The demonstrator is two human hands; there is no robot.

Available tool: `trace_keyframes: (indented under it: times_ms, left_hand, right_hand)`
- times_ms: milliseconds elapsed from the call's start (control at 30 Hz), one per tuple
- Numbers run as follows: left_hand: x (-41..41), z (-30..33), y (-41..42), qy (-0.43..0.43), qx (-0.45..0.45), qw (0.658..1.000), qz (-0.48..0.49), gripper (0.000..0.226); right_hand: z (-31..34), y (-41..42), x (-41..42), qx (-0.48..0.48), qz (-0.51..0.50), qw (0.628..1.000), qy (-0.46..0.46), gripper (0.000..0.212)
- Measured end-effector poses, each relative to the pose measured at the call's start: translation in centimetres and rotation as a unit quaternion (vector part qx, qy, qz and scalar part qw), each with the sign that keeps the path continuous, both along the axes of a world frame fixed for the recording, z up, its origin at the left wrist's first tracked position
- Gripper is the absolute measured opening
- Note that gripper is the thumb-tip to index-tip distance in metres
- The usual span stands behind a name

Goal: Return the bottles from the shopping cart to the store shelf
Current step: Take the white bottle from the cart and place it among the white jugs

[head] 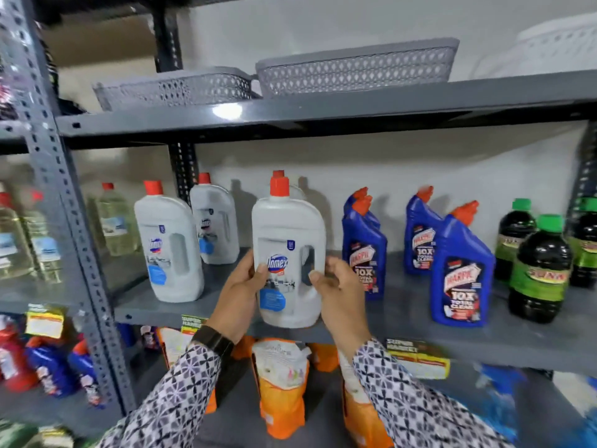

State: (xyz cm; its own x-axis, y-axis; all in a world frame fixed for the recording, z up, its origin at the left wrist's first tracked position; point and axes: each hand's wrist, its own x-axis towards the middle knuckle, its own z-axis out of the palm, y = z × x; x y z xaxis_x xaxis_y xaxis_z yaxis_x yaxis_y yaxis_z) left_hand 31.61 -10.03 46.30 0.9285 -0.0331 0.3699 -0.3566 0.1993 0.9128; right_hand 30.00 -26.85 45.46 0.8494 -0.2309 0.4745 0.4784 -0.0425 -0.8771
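Observation:
I hold a white cleaner bottle with a red cap (pixel 288 250) upright at the front edge of the grey metal shelf (pixel 403 321). My left hand (pixel 239 295) grips its left side and my right hand (pixel 339 292) grips its right side by the handle cut-out. Whether its base rests on the shelf or hangs just above it, I cannot tell. Two matching white bottles (pixel 168 247) stand on the shelf to the left, and a third red cap shows right behind the held one. The shopping cart is out of view.
Blue toilet-cleaner bottles (pixel 458 270) and dark bottles with green caps (pixel 539 273) stand on the shelf to the right. Grey plastic baskets (pixel 355 66) sit on the shelf above. Orange pouches (pixel 281 389) fill the shelf below. A perforated upright post (pixel 64 195) stands at the left.

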Motion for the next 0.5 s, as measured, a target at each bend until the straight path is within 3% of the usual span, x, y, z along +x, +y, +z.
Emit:
trace_keyframes:
  times_ms: [167, 333, 500]
  left_hand:
    - [3.7, -0.6, 2.7, -0.016, 0.066, 0.997, -0.045, 0.040]
    - [5.2, -1.5, 6.2, -0.019, 0.228, 0.968, -0.104, 0.056]
    - [7.5, -1.5, 7.5, -0.026, 0.276, 0.959, -0.064, 0.046]
  right_hand:
    - [-0.8, 1.3, 2.7, -0.018, -0.021, 1.000, 0.010, 0.033]
    - [-3.4, 0.7, 2.8, -0.148, -0.001, 0.986, 0.080, 0.070]
    - [-3.1, 2.3, 6.2, -0.190, -0.017, 0.975, 0.111, 0.063]
